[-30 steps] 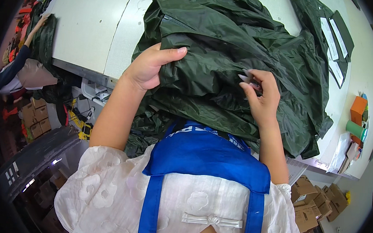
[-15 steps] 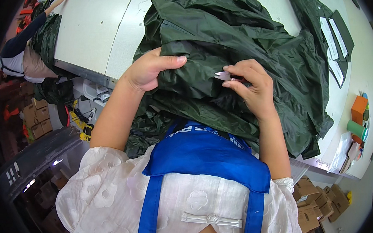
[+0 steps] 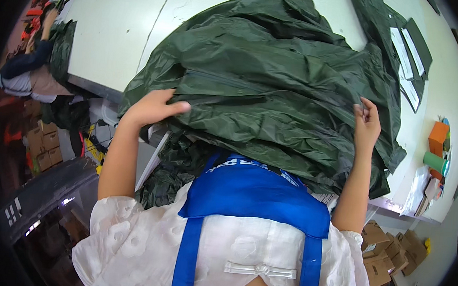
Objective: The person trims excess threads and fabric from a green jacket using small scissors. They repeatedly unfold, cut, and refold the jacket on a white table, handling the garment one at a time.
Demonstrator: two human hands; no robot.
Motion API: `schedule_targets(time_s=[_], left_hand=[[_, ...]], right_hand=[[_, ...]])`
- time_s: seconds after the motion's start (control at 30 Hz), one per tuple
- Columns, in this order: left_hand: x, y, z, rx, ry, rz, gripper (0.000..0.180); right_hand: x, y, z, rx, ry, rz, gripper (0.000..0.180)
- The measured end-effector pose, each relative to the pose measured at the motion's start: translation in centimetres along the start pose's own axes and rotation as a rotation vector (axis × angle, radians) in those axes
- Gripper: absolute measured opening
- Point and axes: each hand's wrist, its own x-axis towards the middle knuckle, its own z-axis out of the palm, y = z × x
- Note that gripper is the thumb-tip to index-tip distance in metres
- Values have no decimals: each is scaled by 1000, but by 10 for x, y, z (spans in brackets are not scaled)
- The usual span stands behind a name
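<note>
A dark green garment (image 3: 253, 99) is spread in loose folds on the white bench (image 3: 106, 33), directly in front of the blue apron (image 3: 257, 195). Its long axis is laid across the bench from left to right, with the right end tipped slightly toward the person. The main creases and a flat band are run the same way, sloping gently down to the right, while the far edge is bowed away from the body. Which end is collar or hem cannot be told.

At the garment's left end, the left hand (image 3: 147, 109) is placed with its thumb stretched out over the cloth; its fingertips are hidden, so whether a fold is gripped cannot be told. The right hand (image 3: 367, 123) is set over the right part of the cloth, fingers bent and thumb brought near them; what is held there, if anything, cannot be made out.

Beyond the right hand, white strips (image 3: 401, 53) are laid on dark pieces. Nearer the right edge, a green spool (image 3: 436, 162) is set just beside an orange box (image 3: 438, 136).
</note>
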Motion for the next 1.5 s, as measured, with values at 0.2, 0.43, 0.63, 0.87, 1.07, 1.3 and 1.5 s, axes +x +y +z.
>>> schedule_targets(time_s=[0.2, 0.43, 0.63, 0.87, 1.07, 1.3, 1.5], left_hand=[[7, -37, -8, -386, 301, 34, 26], [21, 4, -13, 638, 831, 49, 22], [65, 119, 90, 217, 279, 676, 43], [130, 172, 159, 598, 63, 557, 51], [162, 201, 202, 387, 37, 848, 33], [186, 234, 255, 328, 155, 854, 11], [194, 237, 265, 247, 61, 767, 14]], right_hand=[[15, 109, -96, -263, 139, 151, 28], [-21, 142, -149, -171, 107, 320, 25], [-43, 122, -139, -258, -281, 220, 29], [-60, 120, -136, -191, -215, 257, 22], [-50, 140, -119, -214, -58, 261, 21], [-16, 165, -100, -390, -38, 276, 19], [-9, 167, -113, -372, -70, 416, 25]])
